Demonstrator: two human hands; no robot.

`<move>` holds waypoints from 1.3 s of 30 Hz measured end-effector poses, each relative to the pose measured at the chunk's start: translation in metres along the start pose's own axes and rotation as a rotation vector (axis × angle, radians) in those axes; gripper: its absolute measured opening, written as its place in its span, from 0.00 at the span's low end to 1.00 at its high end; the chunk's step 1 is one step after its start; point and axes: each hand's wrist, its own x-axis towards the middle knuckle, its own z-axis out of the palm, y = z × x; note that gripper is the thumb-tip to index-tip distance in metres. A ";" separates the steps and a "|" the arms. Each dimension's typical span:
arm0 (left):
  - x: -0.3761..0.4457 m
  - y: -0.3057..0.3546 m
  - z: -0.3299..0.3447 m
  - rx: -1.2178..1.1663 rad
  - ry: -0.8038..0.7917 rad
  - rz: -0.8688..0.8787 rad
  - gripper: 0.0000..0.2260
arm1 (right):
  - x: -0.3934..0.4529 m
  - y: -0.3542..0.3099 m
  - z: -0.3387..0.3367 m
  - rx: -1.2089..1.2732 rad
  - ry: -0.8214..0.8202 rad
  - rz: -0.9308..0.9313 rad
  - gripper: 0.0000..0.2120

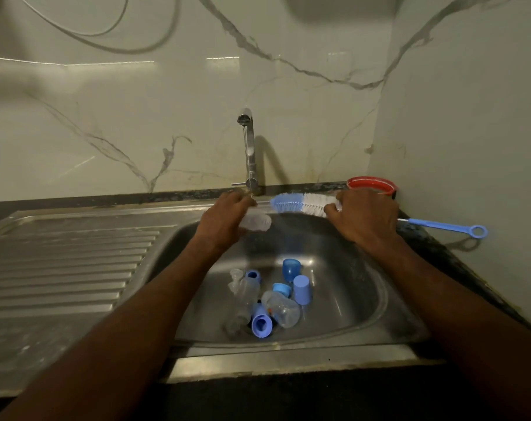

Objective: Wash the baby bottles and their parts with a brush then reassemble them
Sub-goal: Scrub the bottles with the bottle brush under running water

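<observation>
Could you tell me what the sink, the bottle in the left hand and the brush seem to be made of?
The sink looks like brushed stainless steel: grey, with soft metallic glints. The bottle gripped by the left hand seems clear, slightly cloudy plastic, since you see through it. The brush, held by the right hand, has blue and white bristles, probably nylon, and a matte blue plastic handle.

The sink [334, 238] is brushed steel with a dull sheen; its ribbed drainboard [69, 262] at left looks scuffed. The tap [249, 147] is shiny metal. The wall [136, 101] is glossy veined marble. The bottles [280, 308] are clear plastic, the caps [302, 289] matt blue plastic, the brush [300, 203] bristly.
</observation>
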 end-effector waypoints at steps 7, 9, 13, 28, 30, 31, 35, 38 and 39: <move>-0.018 -0.036 0.016 -0.384 0.078 -0.157 0.28 | -0.001 0.001 0.006 0.149 0.066 -0.059 0.19; -0.018 -0.035 0.017 -0.431 0.075 -0.136 0.29 | -0.003 -0.004 0.006 0.174 0.086 -0.106 0.18; -0.016 -0.028 0.011 -0.484 0.058 -0.030 0.29 | -0.005 -0.007 0.003 0.237 -0.025 -0.208 0.15; -0.009 -0.006 0.006 -0.144 0.124 -0.037 0.29 | -0.008 -0.026 0.006 0.195 -0.100 -0.390 0.16; -0.010 -0.013 0.008 -0.155 0.120 -0.093 0.29 | -0.003 -0.021 0.006 0.178 -0.090 -0.379 0.17; -0.010 -0.011 0.008 -0.159 0.111 -0.034 0.29 | -0.004 -0.020 0.008 0.159 -0.086 -0.372 0.17; -0.007 0.001 0.004 -0.143 0.119 0.149 0.28 | -0.008 -0.021 0.020 0.205 -0.101 -0.341 0.21; -0.008 -0.013 0.005 -0.187 0.138 -0.034 0.28 | 0.000 -0.012 0.013 0.247 -0.090 -0.326 0.21; -0.009 -0.014 0.006 -0.200 0.122 -0.034 0.28 | 0.000 -0.012 0.011 0.238 -0.074 -0.330 0.20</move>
